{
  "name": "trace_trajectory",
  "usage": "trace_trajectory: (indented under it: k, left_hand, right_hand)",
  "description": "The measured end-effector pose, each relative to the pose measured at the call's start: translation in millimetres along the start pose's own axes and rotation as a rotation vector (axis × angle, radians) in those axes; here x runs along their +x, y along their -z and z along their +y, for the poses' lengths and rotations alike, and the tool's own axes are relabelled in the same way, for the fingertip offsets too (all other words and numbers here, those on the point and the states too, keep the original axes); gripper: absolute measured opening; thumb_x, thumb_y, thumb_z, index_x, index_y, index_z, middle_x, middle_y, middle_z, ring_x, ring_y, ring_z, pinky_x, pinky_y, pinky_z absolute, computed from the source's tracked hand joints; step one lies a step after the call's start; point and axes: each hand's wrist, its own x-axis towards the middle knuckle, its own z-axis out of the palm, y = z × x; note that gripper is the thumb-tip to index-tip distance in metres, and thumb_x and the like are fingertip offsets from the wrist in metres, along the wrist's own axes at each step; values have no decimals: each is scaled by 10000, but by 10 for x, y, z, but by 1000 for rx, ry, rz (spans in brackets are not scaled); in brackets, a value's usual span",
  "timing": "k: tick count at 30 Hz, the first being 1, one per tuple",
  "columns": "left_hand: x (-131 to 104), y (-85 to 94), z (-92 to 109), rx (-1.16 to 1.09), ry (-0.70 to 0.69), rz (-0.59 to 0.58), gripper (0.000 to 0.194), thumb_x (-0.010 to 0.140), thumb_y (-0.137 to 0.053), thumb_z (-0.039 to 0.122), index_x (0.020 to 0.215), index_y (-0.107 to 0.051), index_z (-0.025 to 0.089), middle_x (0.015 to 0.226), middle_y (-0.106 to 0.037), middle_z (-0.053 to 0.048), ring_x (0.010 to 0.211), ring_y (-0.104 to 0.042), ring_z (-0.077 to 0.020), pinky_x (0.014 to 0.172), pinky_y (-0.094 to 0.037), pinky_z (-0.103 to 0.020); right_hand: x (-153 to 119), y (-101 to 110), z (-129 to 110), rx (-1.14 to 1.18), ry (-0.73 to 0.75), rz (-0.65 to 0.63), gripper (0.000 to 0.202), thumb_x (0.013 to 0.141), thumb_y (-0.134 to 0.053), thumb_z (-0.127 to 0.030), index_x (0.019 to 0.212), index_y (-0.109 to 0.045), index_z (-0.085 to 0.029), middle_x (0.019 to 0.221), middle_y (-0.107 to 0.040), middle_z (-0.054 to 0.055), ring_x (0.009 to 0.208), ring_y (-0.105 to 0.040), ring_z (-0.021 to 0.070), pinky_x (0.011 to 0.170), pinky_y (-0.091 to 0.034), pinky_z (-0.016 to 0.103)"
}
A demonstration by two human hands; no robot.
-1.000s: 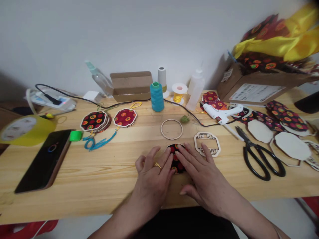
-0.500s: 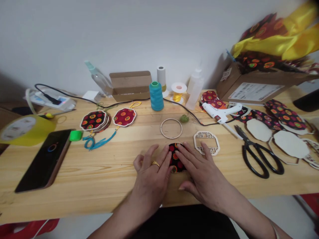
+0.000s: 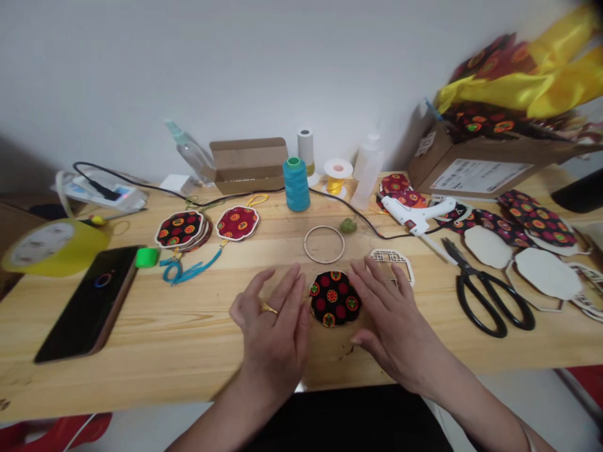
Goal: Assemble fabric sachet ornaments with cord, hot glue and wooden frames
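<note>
A black fabric-covered piece (image 3: pixel 332 300) with red, orange and green round motifs lies flat on the wooden table, its edge scalloped. At its left edge rests my left hand (image 3: pixel 276 320), fingers stretched out, a gold ring on one of them. My right hand (image 3: pixel 391 314) lies along the piece's right edge with fingers extended and thumb apart. Neither hand grips anything. Partly hidden behind my right fingers is a wooden lattice frame (image 3: pixel 406 267). A thin wooden ring (image 3: pixel 324 244) lies just beyond the piece.
Scissors (image 3: pixel 487 289) and a white glue gun (image 3: pixel 414 213) lie to the right, near a cardboard box (image 3: pixel 485 166) of fabric. A phone (image 3: pixel 89 301), yellow tape (image 3: pixel 51 248) and finished fabric ornaments (image 3: pixel 181 229) are left. Behind stand a teal thread cone (image 3: pixel 296 185) and bottles.
Both hands have moved apart, off the top of the fabric piece to its sides, so its whole patterned face shows. My right fingers now cover more of the lattice frame.
</note>
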Motion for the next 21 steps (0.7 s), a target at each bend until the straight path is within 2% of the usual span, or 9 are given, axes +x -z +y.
trace_trajectory:
  k: [4,10,21]
  left_hand:
    - [-7,3,45,-58,-68,-67,274,782,-612,113,1046,-648,174,1057,-707,-61,1061,-497,-318,821,-316,-467]
    - [-5,-44,84,-12,-60,-176,240,808,-589,161,1033,-672,161,1079,-697,-91,1092,-507,-342,804,-281,-470]
    - [-6,-34,90,-9,-14,-177,234,789,-606,172,1010,-682,183,1098,-691,-79,1089,-506,-348,811,-288,-489]
  right_hand:
    - [18,-7,-40,1,96,-129,774,851,-429,-581,1442,-203,-136,1501,-249,70,1404,-97,262,1117,-44,551]
    - [23,-26,-67,0,106,-159,789,836,-472,-567,1444,-196,-149,1496,-257,68,1404,-92,265,1107,12,571]
    - [20,-6,-56,26,106,-189,784,845,-447,-576,1447,-186,-147,1498,-252,78,1399,-118,277,1099,-30,596]
